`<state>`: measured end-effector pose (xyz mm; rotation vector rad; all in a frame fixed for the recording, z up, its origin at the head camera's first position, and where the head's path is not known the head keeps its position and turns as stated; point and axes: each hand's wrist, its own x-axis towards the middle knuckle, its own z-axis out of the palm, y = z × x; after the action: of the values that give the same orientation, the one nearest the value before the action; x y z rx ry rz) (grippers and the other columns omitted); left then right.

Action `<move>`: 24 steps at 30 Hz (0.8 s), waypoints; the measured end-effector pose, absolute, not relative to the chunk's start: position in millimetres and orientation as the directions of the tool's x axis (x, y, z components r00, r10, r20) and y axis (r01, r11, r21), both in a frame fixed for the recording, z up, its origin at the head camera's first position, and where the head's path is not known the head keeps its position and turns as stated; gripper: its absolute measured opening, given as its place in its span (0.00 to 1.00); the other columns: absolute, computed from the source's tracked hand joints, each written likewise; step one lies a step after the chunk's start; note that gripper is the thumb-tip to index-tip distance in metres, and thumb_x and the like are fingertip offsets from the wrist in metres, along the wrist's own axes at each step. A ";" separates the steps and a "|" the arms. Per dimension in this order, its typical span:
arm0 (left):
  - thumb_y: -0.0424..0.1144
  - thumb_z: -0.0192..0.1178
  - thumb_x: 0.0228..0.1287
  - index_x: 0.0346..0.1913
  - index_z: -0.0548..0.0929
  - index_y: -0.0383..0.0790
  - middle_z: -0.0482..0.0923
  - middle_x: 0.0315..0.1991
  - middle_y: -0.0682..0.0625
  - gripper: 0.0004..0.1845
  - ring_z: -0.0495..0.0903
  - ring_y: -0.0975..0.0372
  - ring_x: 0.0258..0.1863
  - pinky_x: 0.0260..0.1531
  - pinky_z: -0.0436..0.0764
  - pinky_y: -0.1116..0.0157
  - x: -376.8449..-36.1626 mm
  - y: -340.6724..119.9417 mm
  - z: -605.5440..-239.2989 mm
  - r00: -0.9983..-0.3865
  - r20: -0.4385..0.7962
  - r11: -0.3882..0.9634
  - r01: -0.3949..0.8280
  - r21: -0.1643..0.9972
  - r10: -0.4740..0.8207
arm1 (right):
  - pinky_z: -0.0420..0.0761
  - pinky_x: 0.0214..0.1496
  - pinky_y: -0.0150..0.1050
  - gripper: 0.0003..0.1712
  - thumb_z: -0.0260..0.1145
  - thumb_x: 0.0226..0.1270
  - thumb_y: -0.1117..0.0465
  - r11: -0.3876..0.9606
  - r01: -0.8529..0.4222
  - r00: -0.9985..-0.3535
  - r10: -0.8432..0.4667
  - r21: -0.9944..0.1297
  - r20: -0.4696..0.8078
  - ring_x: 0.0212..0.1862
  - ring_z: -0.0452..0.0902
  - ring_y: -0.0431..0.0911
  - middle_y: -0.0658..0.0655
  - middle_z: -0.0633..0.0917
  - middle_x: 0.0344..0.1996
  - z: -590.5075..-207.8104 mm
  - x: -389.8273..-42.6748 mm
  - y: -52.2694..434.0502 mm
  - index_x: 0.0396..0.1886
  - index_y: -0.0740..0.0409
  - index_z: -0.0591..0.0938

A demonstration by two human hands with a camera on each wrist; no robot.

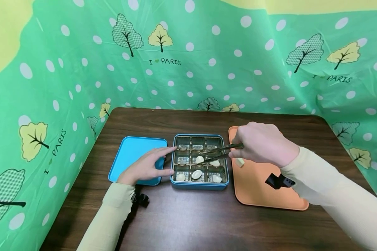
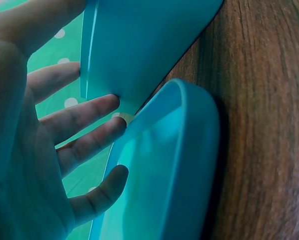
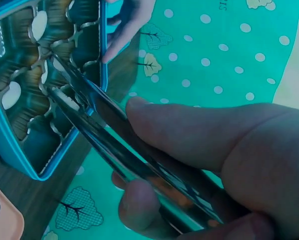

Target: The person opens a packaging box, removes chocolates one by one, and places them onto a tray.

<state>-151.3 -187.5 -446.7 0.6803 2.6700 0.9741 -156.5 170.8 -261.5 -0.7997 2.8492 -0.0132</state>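
Note:
A blue box (image 1: 199, 186) holds a dark divided insert with several compartments. White rounded pieces lie in its near row, one of them an oval piece (image 1: 196, 174), and in two middle-row compartments. My right hand (image 1: 260, 144) grips metal tongs (image 1: 221, 149) that reach in from the right. The tong tips stand apart, either side of a white piece (image 1: 200, 159) in the centre compartment. My left hand (image 1: 149, 164) has its fingers extended, index finger and thumb at the box's left wall (image 2: 139, 45); the other fingers pass over the blue lid (image 1: 133, 153).
An orange tray (image 1: 254, 190) lies right of the box, partly under my right arm, with a small pale block (image 1: 239, 162) on it. The blue lid lies left of the box with its raised rim up. A dark wooden table (image 1: 188, 223) carries everything; a green patterned cloth (image 1: 188, 80) hangs behind.

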 end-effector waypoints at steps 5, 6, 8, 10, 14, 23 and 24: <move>0.62 0.71 0.64 0.82 0.64 0.61 0.63 0.81 0.48 0.46 0.60 0.47 0.80 0.74 0.63 0.38 -151.5 -188.1 -447.8 -0.869 -0.042 0.673 0.351 0.651 0.493 | 0.71 0.20 0.45 0.20 0.78 0.62 0.43 0.852 -0.522 -0.834 -0.518 -0.035 -0.188 0.24 0.74 0.42 0.44 0.78 0.18 -258.0 -156.2 163.4 0.15 0.37 0.81; 0.62 0.72 0.64 0.82 0.64 0.62 0.63 0.81 0.48 0.46 0.61 0.47 0.80 0.74 0.63 0.37 -151.5 -188.1 -448.1 -0.869 -0.041 0.673 0.351 0.651 0.493 | 0.72 0.20 0.46 0.18 0.79 0.62 0.43 0.852 -0.523 -0.834 -0.519 -0.031 -0.186 0.24 0.74 0.41 0.44 0.78 0.19 -257.4 -155.4 161.3 0.17 0.39 0.82; 0.62 0.72 0.64 0.82 0.64 0.62 0.64 0.81 0.49 0.46 0.61 0.47 0.80 0.74 0.63 0.38 -151.5 -188.2 -448.7 -0.870 -0.038 0.675 0.354 0.647 0.492 | 0.74 0.20 0.47 0.18 0.79 0.61 0.44 0.848 -0.529 -0.831 -0.524 -0.025 -0.185 0.24 0.76 0.41 0.42 0.78 0.16 -256.3 -153.6 156.8 0.20 0.41 0.82; 0.62 0.72 0.64 0.82 0.64 0.61 0.64 0.80 0.49 0.46 0.61 0.47 0.80 0.74 0.63 0.38 -151.4 -188.3 -449.1 -0.871 -0.033 0.676 0.357 0.645 0.491 | 0.76 0.19 0.47 0.16 0.80 0.61 0.44 0.845 -0.535 -0.828 -0.530 -0.025 -0.186 0.23 0.76 0.40 0.41 0.78 0.14 -255.4 -151.7 152.6 0.22 0.42 0.83; 0.61 0.72 0.64 0.82 0.64 0.60 0.64 0.80 0.48 0.46 0.61 0.47 0.80 0.74 0.63 0.37 -150.8 -188.3 -449.1 -0.870 -0.029 0.674 0.359 0.645 0.491 | 0.75 0.19 0.44 0.19 0.80 0.62 0.46 0.842 -0.538 -0.821 -0.533 -0.034 -0.204 0.19 0.75 0.39 0.42 0.77 0.12 -256.0 -148.4 145.5 0.18 0.43 0.80; 0.60 0.72 0.64 0.82 0.64 0.61 0.63 0.81 0.46 0.46 0.60 0.46 0.80 0.74 0.63 0.36 -151.2 -186.6 -447.9 -0.875 -0.042 0.681 0.345 0.646 0.483 | 0.71 0.19 0.39 0.22 0.80 0.61 0.47 0.844 -0.536 -0.827 -0.522 0.012 -0.207 0.18 0.72 0.42 0.49 0.75 0.18 -260.3 -144.4 138.1 0.24 0.50 0.76; 0.60 0.72 0.64 0.82 0.64 0.61 0.63 0.81 0.46 0.46 0.60 0.46 0.80 0.74 0.63 0.36 -151.2 -186.5 -448.0 -0.875 -0.043 0.683 0.344 0.644 0.482 | 0.71 0.19 0.39 0.22 0.80 0.61 0.47 0.847 -0.532 -0.829 -0.517 0.012 -0.213 0.18 0.72 0.43 0.49 0.75 0.18 -260.5 -144.4 138.1 0.24 0.50 0.76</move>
<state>-151.2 -186.5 -448.0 0.6678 2.6862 0.9643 -144.4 138.1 -260.5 -0.8107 2.8229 0.1050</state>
